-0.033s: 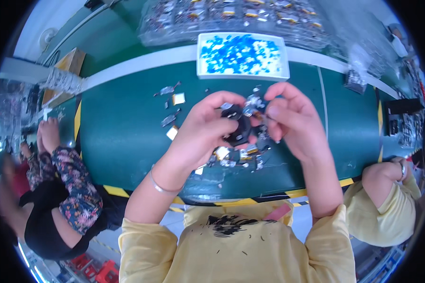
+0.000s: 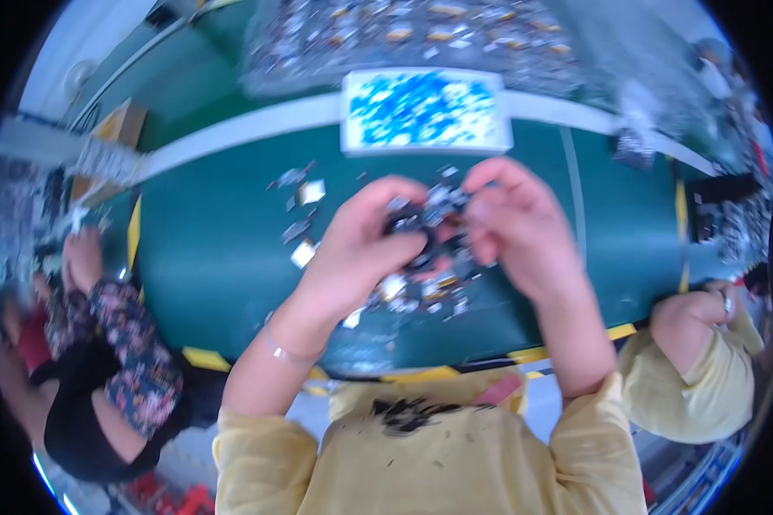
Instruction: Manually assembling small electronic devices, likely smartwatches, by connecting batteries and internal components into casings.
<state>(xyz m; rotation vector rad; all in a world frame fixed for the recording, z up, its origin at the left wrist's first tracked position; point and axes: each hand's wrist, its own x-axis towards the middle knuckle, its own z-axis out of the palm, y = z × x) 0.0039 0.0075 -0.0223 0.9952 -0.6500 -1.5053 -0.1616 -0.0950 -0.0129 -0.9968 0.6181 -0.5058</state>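
Green table (image 2: 193, 275) lies beneath our work, which we judge to be partway through: the black part (image 2: 404, 221) is raised over the table's middle, with small parts (image 2: 445, 202) gathered at its right side, and we cannot tell whether they are fixed to it. Much seems left, since loose parts (image 2: 434, 296) lie toward the near edge, pale squares (image 2: 312, 190) sit toward the left edge, and blue bits (image 2: 425, 105) fill the box (image 2: 429, 151) at the far edge. Our left hand (image 2: 356, 245) curls its fingers round the black part, thumb across it; our right hand (image 2: 524, 227) bends inward, thumb and forefinger close to the small parts, though blur hides whether they pinch anything. Both forearms angle in from the near edge.
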